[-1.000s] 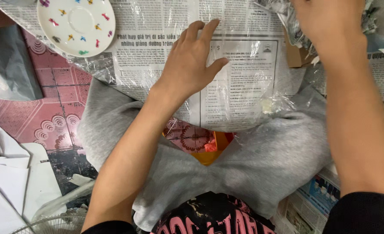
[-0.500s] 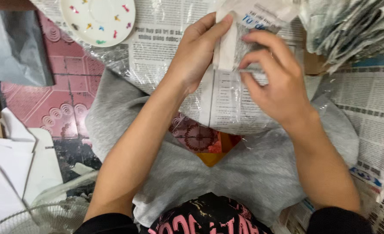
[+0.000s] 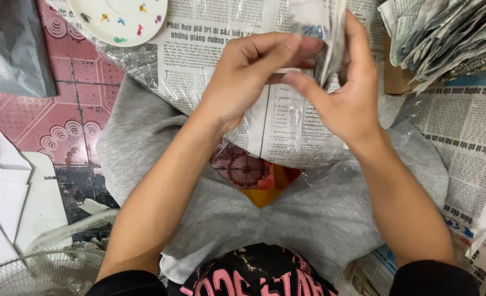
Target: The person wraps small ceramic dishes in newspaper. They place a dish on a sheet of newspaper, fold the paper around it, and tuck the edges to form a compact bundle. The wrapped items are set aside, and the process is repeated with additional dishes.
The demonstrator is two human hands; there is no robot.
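Both hands have drawn together since the earlier frame: the left hand (image 3: 248, 77) now meets the right hand (image 3: 341, 93) at upper centre, fingers pinched on a folded strip of newspaper (image 3: 330, 33) held upright. Beneath lies a plastic-covered newspaper sheet (image 3: 210, 49). A painted plate (image 3: 117, 19) sits upper left, crumpled newspapers (image 3: 446, 38) upper right.

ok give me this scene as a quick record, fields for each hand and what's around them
left hand: pinching the folded newspaper sheet
right hand: gripping the same sheet from the other side
under hands: plastic-covered newspaper
upper left: white plate with coloured specks
upper right: stack of folded newspapers
lap: grey shorts
lower left: wire fan guard
floor: red patterned tiles
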